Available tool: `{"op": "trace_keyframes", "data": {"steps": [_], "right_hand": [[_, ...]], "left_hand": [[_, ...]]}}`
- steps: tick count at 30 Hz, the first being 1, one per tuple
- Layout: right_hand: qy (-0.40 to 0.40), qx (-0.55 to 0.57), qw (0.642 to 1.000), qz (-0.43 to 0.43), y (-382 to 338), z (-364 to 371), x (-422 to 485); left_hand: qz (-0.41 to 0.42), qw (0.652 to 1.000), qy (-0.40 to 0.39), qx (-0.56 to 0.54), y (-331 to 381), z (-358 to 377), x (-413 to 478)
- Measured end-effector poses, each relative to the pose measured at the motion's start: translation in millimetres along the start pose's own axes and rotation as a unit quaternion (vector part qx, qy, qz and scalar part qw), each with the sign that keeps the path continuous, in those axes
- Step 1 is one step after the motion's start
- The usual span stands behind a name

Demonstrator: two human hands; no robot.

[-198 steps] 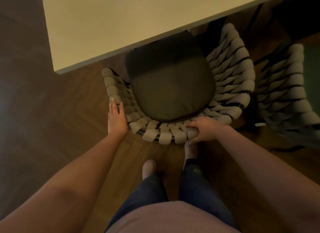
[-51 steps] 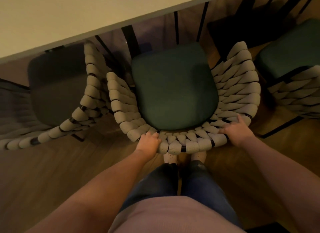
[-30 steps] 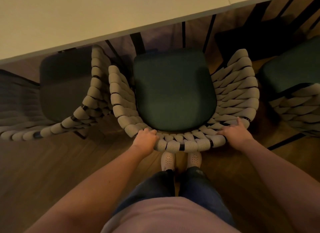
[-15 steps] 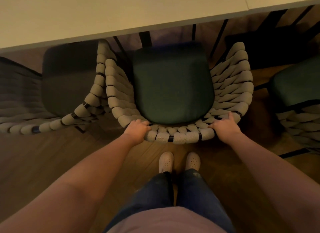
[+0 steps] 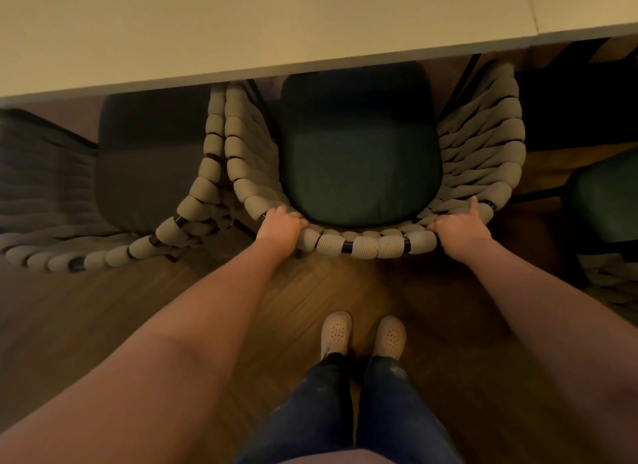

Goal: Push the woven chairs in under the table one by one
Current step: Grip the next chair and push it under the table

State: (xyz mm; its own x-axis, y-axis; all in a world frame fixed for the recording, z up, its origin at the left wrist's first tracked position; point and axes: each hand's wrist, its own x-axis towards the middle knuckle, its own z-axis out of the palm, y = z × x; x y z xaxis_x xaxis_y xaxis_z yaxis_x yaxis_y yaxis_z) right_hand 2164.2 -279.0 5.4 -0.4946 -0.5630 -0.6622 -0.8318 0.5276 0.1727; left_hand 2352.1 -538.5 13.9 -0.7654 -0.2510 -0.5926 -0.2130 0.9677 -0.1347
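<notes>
A woven chair (image 5: 366, 245) with a dark green cushion (image 5: 359, 159) stands in front of me, its seat front tucked under the pale table (image 5: 241, 28) edge. My left hand (image 5: 281, 226) grips the left end of its curved back rim. My right hand (image 5: 459, 227) rests on the right end of the rim, fingers curled over it and thumb stretched out. Both arms are extended. A second woven chair (image 5: 193, 204) sits to the left, touching the first, its seat partly under the table.
A third chair with a green cushion (image 5: 607, 201) stands at the right edge, farther out from the table. Dark table legs show behind the seat. My feet in pale shoes (image 5: 362, 336) stand on the wooden floor (image 5: 103, 318) behind the chair.
The chair has slid forward under the table and now touches the left chair. My arms have stretched out, and my feet stay back from the chair.
</notes>
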Motion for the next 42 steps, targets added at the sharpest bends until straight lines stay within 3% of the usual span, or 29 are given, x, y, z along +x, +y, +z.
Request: {"op": "trace_keyframes", "data": {"steps": [18, 27, 36, 42], "right_hand": [[0.009, -0.017, 1.000, 0.003, 13, -28, 20], [0.144, 0.082, 0.984, 0.062, 25, 2, -12], [0.192, 0.172, 0.951, 0.172, 91, 63, -103], [0.190, 0.189, 0.947, 0.175, 165, 142, -188]], "left_hand": [[-0.004, 0.999, -0.021, 0.040, -10, -16, 36], [0.000, 0.999, -0.040, 0.006, -2, -18, 26], [0.113, 0.986, 0.118, -0.032, 159, -38, -9], [0.175, 0.976, 0.127, -0.004, 301, -59, -18]]}}
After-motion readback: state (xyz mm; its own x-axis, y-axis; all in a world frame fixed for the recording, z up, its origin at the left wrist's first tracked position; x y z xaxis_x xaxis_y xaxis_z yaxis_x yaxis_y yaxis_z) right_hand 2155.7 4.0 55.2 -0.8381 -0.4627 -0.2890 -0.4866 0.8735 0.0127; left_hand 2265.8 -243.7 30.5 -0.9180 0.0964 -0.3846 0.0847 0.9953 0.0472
